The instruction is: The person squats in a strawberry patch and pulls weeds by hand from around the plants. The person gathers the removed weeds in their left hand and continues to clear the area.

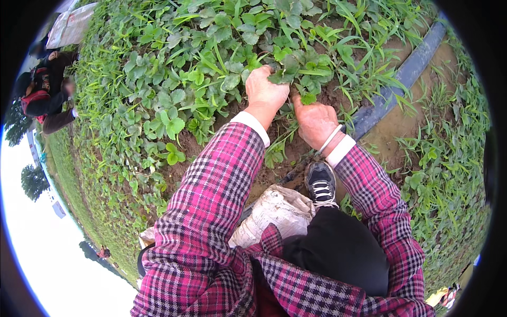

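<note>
Low among strawberry plants and grass, my two hands are close together, with a leafy plant between and above them. My left hand, back upward, is closed at the base of the dark green leaves; its fingertips are hidden. Just to its right, my right hand has its fingers curled under the same leaves near the soil, and a white band circles its wrist. What the right fingers hold is hidden by leaves and the hand itself.
A dark flat hose runs across bare soil at the right. Below my hands are a muddy white sack and my black shoe. A co-worker in dark clothing crouches at the far left, near a large pale sack.
</note>
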A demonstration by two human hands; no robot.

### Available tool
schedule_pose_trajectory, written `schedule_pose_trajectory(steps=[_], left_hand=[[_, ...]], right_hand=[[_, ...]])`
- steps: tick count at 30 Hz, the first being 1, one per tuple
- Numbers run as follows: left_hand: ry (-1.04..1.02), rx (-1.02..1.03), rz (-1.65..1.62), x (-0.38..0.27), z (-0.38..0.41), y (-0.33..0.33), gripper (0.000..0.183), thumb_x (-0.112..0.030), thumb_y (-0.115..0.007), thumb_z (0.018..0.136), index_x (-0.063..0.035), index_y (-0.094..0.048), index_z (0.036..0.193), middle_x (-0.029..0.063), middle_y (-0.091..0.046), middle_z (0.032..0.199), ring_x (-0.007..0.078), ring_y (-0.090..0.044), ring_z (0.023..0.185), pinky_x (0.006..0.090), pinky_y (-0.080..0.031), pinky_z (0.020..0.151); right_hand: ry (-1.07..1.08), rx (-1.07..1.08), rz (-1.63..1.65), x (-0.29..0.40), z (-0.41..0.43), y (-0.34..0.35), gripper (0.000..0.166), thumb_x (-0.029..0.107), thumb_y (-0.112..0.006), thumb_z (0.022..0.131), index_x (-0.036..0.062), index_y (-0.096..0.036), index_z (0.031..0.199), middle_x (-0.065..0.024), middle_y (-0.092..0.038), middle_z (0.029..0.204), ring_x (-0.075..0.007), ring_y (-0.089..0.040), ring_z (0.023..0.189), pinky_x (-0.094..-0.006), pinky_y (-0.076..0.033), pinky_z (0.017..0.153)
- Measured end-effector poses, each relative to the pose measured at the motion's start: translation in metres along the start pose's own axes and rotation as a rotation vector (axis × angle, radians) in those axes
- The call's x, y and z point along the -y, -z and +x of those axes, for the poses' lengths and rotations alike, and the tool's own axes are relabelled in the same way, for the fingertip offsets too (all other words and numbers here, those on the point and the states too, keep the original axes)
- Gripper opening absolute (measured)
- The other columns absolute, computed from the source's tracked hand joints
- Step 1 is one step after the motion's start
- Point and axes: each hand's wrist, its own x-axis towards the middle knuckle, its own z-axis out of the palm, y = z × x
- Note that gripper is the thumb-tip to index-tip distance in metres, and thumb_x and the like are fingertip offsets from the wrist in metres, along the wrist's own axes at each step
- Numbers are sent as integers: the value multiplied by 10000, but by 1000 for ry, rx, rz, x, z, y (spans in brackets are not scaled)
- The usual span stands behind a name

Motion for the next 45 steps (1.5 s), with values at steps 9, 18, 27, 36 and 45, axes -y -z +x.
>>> schedule_pose_trajectory(steps=[9, 18, 27, 36, 45], left_hand=[[47, -104, 212, 14, 1, -10, 236, -141, -667, 660, 24, -592, 812, 241, -624, 882, 382, -607, 870, 402, -489, 774], [336, 54, -792, 23, -33, 27, 75, -42, -539, 845, 30, -535, 868, 90, -591, 786, 151, -594, 610, 274, -531, 558], [145, 136, 66, 18, -33, 3, 338, -205, -703, 674, -20, -641, 950, 205, -646, 887, 346, -617, 877, 387, -487, 780], [224, 368, -43, 35, -47, 17, 224, -170, -640, 778, 27, -619, 881, 121, -623, 736, 235, -596, 674, 333, -460, 614], [457, 535, -719, 27, -141, 48, 248, -155, -584, 877, -45, -527, 1092, 47, -612, 897, 115, -590, 825, 239, -480, 692]], right_hand=[[-10, -4, 28, -4, 0, 7, 456, 29, -542, 677, -31, -489, 1126, -129, -613, 664, -281, -636, 634, -387, -502, 525], [-63, 70, 38, -7, -11, 7, 634, 43, -559, 671, 33, -409, 1287, -107, -602, 633, -286, -620, 610, -392, -492, 520], [192, -60, 354, -5, -58, -8, 606, -8, -624, 559, 55, -476, 1143, -101, -526, 782, -298, -592, 689, -386, -484, 567], [-15, -209, 740, -11, -73, -35, 434, -36, -625, 584, 32, -531, 1003, -114, -562, 812, -293, -594, 710, -351, -486, 622], [-267, -58, 1687, 13, -50, -35, 261, 93, -600, 821, 8, -559, 1064, -67, -627, 972, -140, -581, 853, -284, -459, 773]])
